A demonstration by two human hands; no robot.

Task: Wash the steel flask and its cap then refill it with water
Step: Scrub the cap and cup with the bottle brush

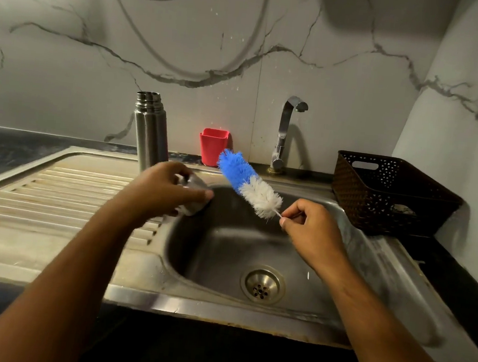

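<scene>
The steel flask [150, 131] stands upright and uncapped at the back edge of the sink unit [219, 313], where the ribbed drainboard [55, 192] meets the basin, close to the marble-patterned wall. Its cap [194, 195] is in the left hand [161, 186], whose fingers and thumb curl round it. The hand holds it over the basin's left rim, just in front of the flask's base. The cap is blurred, so which way its opening faces cannot be told. The right hand [312, 228] is over the right half of the basin and pinches the thin wire stem of a bottle brush [249, 182] between thumb and fingertips. The brush slants up and to the left, its white bristles near the hand and its blue bristles at the far tip, which points toward the back rim. The brush and the cap are near each other but apart. A red cup [212, 149] sits against the wall at the back edge, between the flask and the tap [284, 135]. The tap's spout curves over the basin, and no water shows beneath it. A dark brown perforated basket [391, 195] rests on the counter at the back right corner. The drain [262, 284] lies in the front part of the basin floor.
</scene>
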